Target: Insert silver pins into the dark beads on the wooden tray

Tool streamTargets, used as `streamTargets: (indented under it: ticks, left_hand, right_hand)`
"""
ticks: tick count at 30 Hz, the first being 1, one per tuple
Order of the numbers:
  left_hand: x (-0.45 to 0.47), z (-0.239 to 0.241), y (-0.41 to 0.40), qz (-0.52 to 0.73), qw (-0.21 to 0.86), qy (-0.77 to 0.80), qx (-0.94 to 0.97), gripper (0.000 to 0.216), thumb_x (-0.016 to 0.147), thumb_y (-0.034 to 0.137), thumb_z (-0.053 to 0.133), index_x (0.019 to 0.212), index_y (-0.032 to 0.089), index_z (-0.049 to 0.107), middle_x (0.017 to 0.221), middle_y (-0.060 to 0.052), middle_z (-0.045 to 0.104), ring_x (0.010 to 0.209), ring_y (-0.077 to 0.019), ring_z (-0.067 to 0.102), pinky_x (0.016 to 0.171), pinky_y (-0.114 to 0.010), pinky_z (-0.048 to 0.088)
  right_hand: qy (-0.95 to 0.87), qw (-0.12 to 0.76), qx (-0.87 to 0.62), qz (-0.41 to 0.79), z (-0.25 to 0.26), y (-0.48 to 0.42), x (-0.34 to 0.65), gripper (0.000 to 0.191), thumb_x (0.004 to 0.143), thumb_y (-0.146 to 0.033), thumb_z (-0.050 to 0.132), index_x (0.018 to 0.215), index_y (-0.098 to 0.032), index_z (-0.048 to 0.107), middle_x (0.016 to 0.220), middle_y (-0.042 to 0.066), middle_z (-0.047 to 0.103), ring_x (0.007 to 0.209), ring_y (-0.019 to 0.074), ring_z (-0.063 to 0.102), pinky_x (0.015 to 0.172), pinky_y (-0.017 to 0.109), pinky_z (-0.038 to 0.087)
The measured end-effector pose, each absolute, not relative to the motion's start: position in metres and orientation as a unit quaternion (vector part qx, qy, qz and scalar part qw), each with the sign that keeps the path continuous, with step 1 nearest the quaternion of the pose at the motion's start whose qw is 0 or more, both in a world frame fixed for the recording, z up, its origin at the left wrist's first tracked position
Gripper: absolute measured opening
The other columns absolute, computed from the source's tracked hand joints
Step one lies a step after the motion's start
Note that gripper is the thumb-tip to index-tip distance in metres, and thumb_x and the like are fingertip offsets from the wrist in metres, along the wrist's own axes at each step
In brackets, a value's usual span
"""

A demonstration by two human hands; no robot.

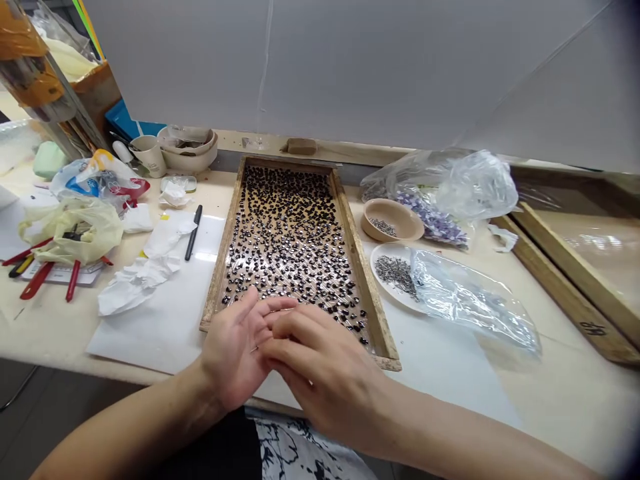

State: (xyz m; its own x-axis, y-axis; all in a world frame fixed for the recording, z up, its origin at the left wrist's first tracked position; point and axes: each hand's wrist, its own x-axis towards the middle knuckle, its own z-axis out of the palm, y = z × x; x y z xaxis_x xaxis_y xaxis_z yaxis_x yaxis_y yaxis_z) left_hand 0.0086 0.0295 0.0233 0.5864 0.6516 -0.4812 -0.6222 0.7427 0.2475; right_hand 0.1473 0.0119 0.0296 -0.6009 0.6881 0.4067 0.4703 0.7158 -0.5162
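Observation:
My left hand is turned palm up over the near end of a wooden-framed tray, its fingers stretched out. A tiny thin metallic piece shows at its palm beside the right fingertips. My right hand reaches across, thumb and fingers pinched together against the left palm. What the pinch holds is hidden. Many small shiny black pieces lie spread over the tray, denser at the far end. On the right, a white plate carries a heap of small metal pieces.
A beige bowl with small metal bits stands beside purple flowers in clear plastic. A clear bag overlaps the plate. Left are a black marker, crumpled paper and red-handled tools. Another wooden frame is far right.

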Motion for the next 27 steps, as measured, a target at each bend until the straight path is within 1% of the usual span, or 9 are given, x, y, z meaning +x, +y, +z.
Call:
streamTargets:
  ticks: [4,7,9,11,13,16,18,22,27]
  left_hand:
    - [0.011,0.02,0.021,0.348,0.888,0.297,0.037,0.044,0.091,0.039,0.033,0.104,0.006,0.058,0.081,-0.01,0.064,0.074,-0.0151,0.061,0.072,-0.025,0.043]
    - [0.014,0.016,0.015,0.344,0.887,0.303,0.048,0.041,0.092,0.038,0.034,0.102,0.007,0.06,0.084,-0.01,0.065,0.08,-0.0158,0.062,0.078,-0.026,0.043]
    - [0.016,0.014,0.011,0.336,0.891,0.301,0.057,0.04,0.092,0.037,0.035,0.1,0.008,0.061,0.086,-0.01,0.066,0.085,-0.0171,0.062,0.083,-0.028,0.043]
    - [0.017,0.014,0.008,0.322,0.897,0.295,0.069,0.041,0.092,0.038,0.034,0.1,0.009,0.062,0.089,-0.011,0.067,0.091,-0.0192,0.062,0.087,-0.031,0.042]
    - [0.013,0.014,0.005,0.316,0.897,0.294,0.095,0.04,0.091,0.038,0.035,0.099,0.01,0.062,0.092,-0.012,0.067,0.094,-0.0207,0.062,0.089,-0.033,0.042]
    - [-0.001,0.011,0.003,0.313,0.881,0.312,0.17,0.028,0.088,0.031,0.046,0.1,0.011,0.061,0.099,-0.013,0.068,0.1,-0.0228,0.061,0.093,-0.037,0.041]
    - [-0.015,0.01,0.002,0.311,0.86,0.327,0.237,0.025,0.084,0.025,0.052,0.103,0.012,0.061,0.102,-0.013,0.068,0.101,-0.0245,0.061,0.095,-0.04,0.04]
    - [-0.045,0.014,0.01,0.366,0.785,0.348,0.358,0.023,0.083,0.023,0.051,0.101,0.015,0.064,0.091,-0.01,0.072,0.085,-0.0219,0.066,0.082,-0.034,0.049]
    - [-0.071,0.034,0.035,0.512,0.671,0.354,0.402,0.024,0.081,0.018,0.047,0.093,0.015,0.068,0.077,-0.008,0.072,0.071,-0.0188,0.066,0.069,-0.029,0.053]
  right_hand:
    - [-0.899,0.236,-0.335,0.154,0.023,0.006,0.137,0.02,0.077,-0.008,0.043,0.079,-0.014,0.062,0.084,0.01,0.06,0.079,0.0208,0.047,0.078,0.042,0.044]
    - [-0.913,0.175,-0.346,0.129,0.018,0.0,0.134,0.023,0.076,-0.009,0.041,0.086,-0.01,0.061,0.088,0.014,0.06,0.084,0.0233,0.048,0.082,0.045,0.044]
    - [-0.913,0.159,-0.352,0.128,0.017,-0.005,0.133,0.024,0.073,-0.011,0.043,0.089,-0.009,0.06,0.089,0.014,0.06,0.085,0.0244,0.048,0.082,0.046,0.044]
    - [-0.907,0.173,-0.35,0.157,0.019,-0.009,0.137,0.018,0.071,-0.012,0.046,0.082,-0.011,0.059,0.086,0.012,0.059,0.084,0.0232,0.048,0.08,0.044,0.045]
    - [-0.89,0.213,-0.349,0.203,0.024,-0.01,0.147,0.012,0.073,-0.01,0.046,0.075,-0.014,0.057,0.083,0.009,0.058,0.08,0.0197,0.048,0.075,0.037,0.046]
    - [-0.842,0.259,-0.406,0.245,0.031,-0.003,0.172,0.015,0.08,-0.007,0.045,0.077,-0.015,0.057,0.08,0.006,0.054,0.075,0.015,0.049,0.064,0.028,0.044]
    - [-0.816,0.257,-0.457,0.242,0.029,0.005,0.19,0.013,0.082,-0.009,0.047,0.079,-0.016,0.058,0.081,0.005,0.053,0.075,0.0146,0.051,0.063,0.027,0.043]
    - [-0.808,0.247,-0.489,0.219,0.014,0.022,0.212,0.013,0.081,-0.009,0.05,0.077,-0.017,0.059,0.081,0.005,0.055,0.076,0.0154,0.053,0.066,0.029,0.044]
    - [-0.831,0.241,-0.467,0.184,-0.004,0.035,0.208,0.018,0.079,-0.007,0.049,0.077,-0.017,0.063,0.079,0.006,0.055,0.075,0.017,0.051,0.066,0.031,0.044]
